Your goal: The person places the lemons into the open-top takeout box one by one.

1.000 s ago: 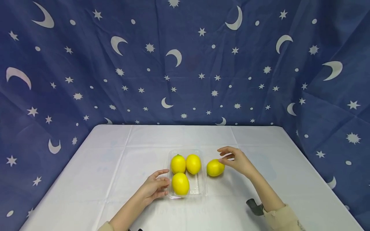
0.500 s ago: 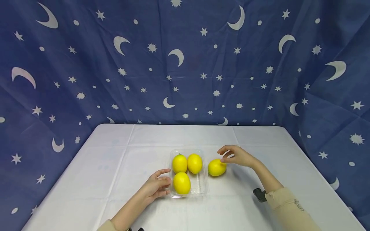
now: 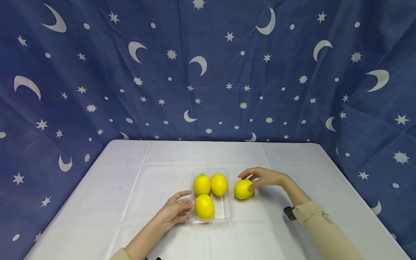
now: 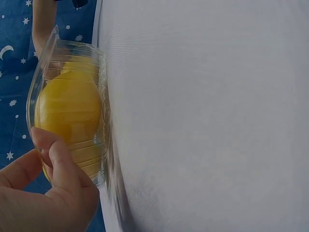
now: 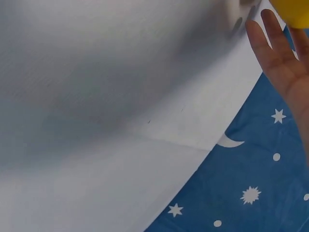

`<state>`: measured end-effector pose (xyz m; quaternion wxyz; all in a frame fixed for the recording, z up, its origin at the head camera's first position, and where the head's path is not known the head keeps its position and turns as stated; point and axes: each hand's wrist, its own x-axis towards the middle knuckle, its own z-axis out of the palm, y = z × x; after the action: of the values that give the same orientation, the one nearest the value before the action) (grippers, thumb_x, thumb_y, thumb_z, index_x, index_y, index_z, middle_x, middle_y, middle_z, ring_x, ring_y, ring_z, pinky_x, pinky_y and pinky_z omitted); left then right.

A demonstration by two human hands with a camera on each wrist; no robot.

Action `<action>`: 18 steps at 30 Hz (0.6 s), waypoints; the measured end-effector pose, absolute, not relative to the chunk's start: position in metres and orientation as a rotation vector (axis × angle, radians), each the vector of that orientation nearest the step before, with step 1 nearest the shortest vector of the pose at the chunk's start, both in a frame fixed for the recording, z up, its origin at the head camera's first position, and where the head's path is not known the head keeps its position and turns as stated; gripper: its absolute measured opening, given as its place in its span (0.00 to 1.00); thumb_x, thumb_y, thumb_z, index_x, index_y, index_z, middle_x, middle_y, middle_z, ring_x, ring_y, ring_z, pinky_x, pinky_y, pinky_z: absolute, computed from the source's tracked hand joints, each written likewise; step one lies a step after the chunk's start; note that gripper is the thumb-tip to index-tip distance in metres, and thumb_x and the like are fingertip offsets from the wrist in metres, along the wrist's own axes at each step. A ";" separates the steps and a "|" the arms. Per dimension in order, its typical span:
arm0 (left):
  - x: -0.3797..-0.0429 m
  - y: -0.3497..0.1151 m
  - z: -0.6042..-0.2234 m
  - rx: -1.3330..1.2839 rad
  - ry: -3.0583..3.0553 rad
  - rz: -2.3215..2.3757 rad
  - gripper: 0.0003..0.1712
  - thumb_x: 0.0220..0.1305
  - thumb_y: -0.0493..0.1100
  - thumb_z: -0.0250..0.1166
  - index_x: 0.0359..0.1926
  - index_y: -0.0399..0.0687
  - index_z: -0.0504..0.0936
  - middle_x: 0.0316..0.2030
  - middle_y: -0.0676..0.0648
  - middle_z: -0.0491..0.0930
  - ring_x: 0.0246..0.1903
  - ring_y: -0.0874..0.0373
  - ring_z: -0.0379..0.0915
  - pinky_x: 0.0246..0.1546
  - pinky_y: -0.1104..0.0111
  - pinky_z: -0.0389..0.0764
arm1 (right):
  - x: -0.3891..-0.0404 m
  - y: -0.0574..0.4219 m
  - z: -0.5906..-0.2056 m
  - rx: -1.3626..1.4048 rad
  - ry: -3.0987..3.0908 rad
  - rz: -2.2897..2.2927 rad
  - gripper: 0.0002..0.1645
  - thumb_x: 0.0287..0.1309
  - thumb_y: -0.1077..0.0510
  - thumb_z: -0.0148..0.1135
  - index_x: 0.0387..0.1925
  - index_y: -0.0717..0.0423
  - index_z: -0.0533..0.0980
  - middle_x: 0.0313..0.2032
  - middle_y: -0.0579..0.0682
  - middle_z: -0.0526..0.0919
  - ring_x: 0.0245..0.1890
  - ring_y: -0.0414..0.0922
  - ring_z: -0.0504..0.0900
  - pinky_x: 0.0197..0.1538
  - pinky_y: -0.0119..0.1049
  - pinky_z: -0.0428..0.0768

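Note:
A clear plastic container [image 3: 224, 213] on the table holds three lemons, with one lemon [image 3: 202, 185] at the back left, another lemon [image 3: 219, 184] at the back right and a third lemon [image 3: 204, 207] at the front left. My left hand [image 3: 176, 210] holds the container's left rim between thumb and fingers, shown close up in the left wrist view. Just right of the container, my right hand [image 3: 261, 177] grips a fourth fruit, a loose lemon [image 3: 243, 189], thumb on the near side and fingers over the far side. In the right wrist view this lemon [image 5: 294, 10] shows only partly.
A white cloth [image 3: 156, 159] covers the table. Behind and beside it hangs a blue curtain [image 3: 214, 72] patterned with moons and stars. A dark device [image 3: 289, 213] sits at the right wrist, just above the table.
From above the loose lemon, my right hand has lowered and moved slightly left, its fingers now around the fruit. My left hand has stayed at the container.

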<state>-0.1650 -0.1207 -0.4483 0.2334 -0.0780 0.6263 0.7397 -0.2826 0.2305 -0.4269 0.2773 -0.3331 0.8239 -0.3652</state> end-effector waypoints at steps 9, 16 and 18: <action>-0.164 -0.122 -0.448 -0.189 1.725 2.008 0.33 0.62 0.34 0.59 0.66 0.41 0.57 0.31 0.54 0.74 0.31 0.63 0.70 0.31 0.74 0.78 | -0.276 0.218 -0.425 -0.924 2.252 -0.817 0.32 0.52 0.54 0.67 0.58 0.61 0.71 0.57 0.56 0.75 0.54 0.49 0.72 0.59 0.46 0.71; -0.165 -0.122 -0.449 -0.184 1.718 2.009 0.33 0.62 0.34 0.59 0.66 0.40 0.57 0.31 0.54 0.74 0.31 0.63 0.70 0.31 0.74 0.79 | -0.276 0.218 -0.428 -0.925 2.272 -0.817 0.28 0.51 0.55 0.67 0.54 0.57 0.72 0.51 0.53 0.77 0.49 0.46 0.71 0.56 0.43 0.72; -0.166 -0.122 -0.450 -0.182 1.716 2.009 0.33 0.62 0.34 0.59 0.66 0.40 0.57 0.31 0.54 0.74 0.31 0.63 0.70 0.31 0.74 0.79 | -0.275 0.219 -0.429 -0.922 2.283 -0.821 0.27 0.51 0.55 0.67 0.53 0.55 0.72 0.48 0.52 0.77 0.48 0.45 0.71 0.55 0.42 0.72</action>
<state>-0.1656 -0.1219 -0.4496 0.2441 -0.0667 0.6283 0.7356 -0.2746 0.2186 -0.4287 0.2696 -0.3422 0.8470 -0.3046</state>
